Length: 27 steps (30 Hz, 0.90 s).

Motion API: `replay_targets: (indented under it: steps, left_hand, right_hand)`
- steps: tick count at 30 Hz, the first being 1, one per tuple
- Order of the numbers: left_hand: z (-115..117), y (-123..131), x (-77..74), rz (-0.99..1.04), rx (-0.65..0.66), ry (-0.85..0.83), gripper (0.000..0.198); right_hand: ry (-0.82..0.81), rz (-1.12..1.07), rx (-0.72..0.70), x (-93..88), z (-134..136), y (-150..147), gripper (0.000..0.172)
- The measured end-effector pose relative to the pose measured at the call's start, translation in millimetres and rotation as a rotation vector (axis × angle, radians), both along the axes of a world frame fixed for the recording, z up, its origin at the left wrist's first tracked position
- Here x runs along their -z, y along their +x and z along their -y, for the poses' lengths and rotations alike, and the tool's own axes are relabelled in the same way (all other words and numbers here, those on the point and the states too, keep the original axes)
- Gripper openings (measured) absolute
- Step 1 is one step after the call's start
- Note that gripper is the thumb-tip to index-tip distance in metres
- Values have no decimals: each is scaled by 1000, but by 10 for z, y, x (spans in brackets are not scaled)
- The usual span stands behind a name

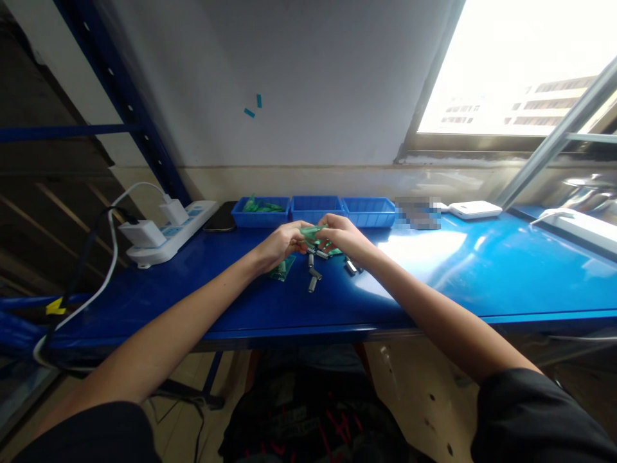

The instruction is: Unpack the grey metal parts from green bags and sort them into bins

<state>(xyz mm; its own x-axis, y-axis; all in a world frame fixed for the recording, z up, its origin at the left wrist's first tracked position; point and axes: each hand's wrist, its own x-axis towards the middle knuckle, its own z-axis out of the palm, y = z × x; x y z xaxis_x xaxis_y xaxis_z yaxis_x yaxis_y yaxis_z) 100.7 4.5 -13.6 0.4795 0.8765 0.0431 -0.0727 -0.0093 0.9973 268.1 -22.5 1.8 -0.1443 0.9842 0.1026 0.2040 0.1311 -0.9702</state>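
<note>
My left hand (282,243) and my right hand (343,235) meet above the blue table (457,270), both pinched on a small green part (312,230) held between them. Under the hands lie several small metal cylinders (314,275) and a few more green pieces (283,269) on the table top. Behind the hands stands a row of three blue bins: the left bin (260,216) holds green parts, while the contents of the middle bin (315,209) and the right bin (369,211) cannot be seen.
A white power strip (168,235) with two white chargers and cables lies at the left, a dark phone (220,218) beside it. A white box (475,209) sits at the back right under the window. A blue shelf frame (125,96) rises at left.
</note>
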Motion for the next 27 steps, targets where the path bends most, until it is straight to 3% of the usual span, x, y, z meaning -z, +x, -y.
replay_targets:
  steps: [8, 13, 17, 22, 27]
  left_hand:
    - [12, 33, -10, -18, -5, 12, 16]
    - [-10, -15, -15, -12, 23, 39, 20]
    - [-29, -48, -20, -17, 38, 44, 38]
    - [-68, -50, -8, -80, -23, 121, 40]
    - [-127, -95, -4, -114, -176, 134, 40]
  right_hand:
    - [-74, -108, -3, 3, -9, -3, 9]
    - [-90, -164, 7, -16, -23, 10, 9]
    - [-19, -179, 13, -10, -23, -2, 10]
    - [-37, -198, -10, 32, -43, 10, 7]
    - [-28, -210, -2, 77, -100, 56, 19]
